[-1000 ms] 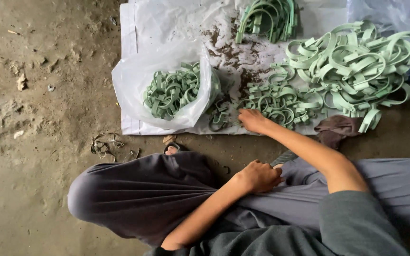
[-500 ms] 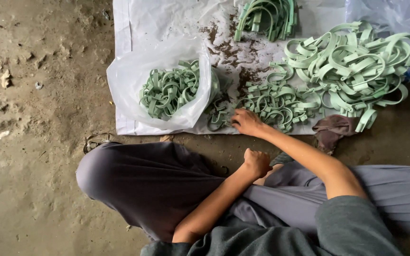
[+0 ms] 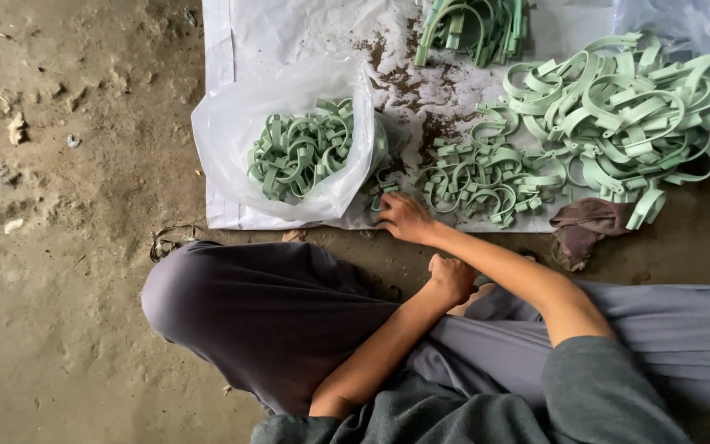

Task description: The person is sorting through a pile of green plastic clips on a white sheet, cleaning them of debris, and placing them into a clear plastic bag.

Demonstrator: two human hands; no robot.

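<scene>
One person is sitting cross-legged on the dirt floor (image 3: 67, 271), facing one white plastic sheet (image 3: 289, 33) at the upper centre of the frame. The right hand (image 3: 403, 217) is resting at the sheet's lower edge, fingers bent over one small green clip (image 3: 381, 191), beside the small-clip pile (image 3: 486, 177). The left hand (image 3: 451, 278) is lying curled into a loose fist on the lap, holding nothing visible. Four clip groups are showing: one clear bag (image 3: 232, 140) of small clips, the loose small pile, one large-clamp pile (image 3: 630, 107) at upper right, one bundle (image 3: 474, 29) at the top edge. One brown rag (image 3: 585, 226) is lying below the clamps.
</scene>
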